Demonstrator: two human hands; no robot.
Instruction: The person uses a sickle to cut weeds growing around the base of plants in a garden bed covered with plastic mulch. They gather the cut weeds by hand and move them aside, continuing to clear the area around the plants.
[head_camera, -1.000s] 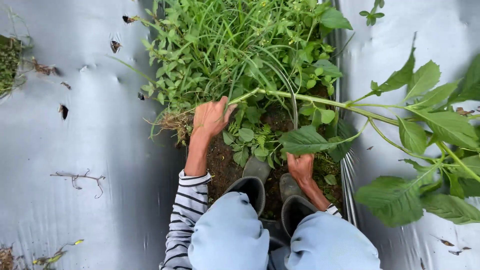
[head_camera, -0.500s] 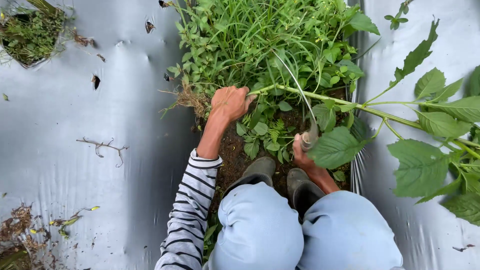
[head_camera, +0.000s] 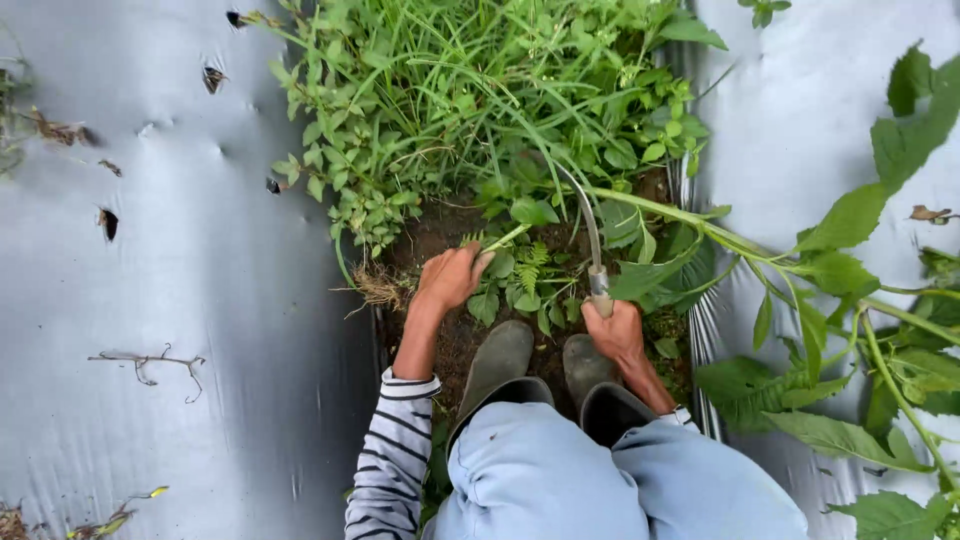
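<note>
Nearest me are the knees in pale blue trousers (head_camera: 560, 480) and the two dark boots (head_camera: 545, 365), planted in the soil strip (head_camera: 455, 335) between the sheets of grey plastic mulch (head_camera: 180, 300). Since half a second ago my left hand (head_camera: 450, 278) has dropped toward the boots and pulled in low: it was up at the edge of the green clump, now it sits right above the bare soil with the long stalk (head_camera: 680, 215) trailing from it out to the right over the mulch. I judge that the stalk is coming away from the ground, roots (head_camera: 382, 288) showing just left of the wrist. The fingers (head_camera: 472, 268) are clenched on the stalk's base, wrist bent, striped sleeve (head_camera: 395, 450) down along the knee. My right hand (head_camera: 615, 332) has slid slightly lower, beside the right boot, fist closed on the handle of the sickle (head_camera: 592, 235); its thin curved blade rises from the fist and arcs left into the weeds (head_camera: 480, 90). Beyond, the weed patch stands thick and uncut
</note>
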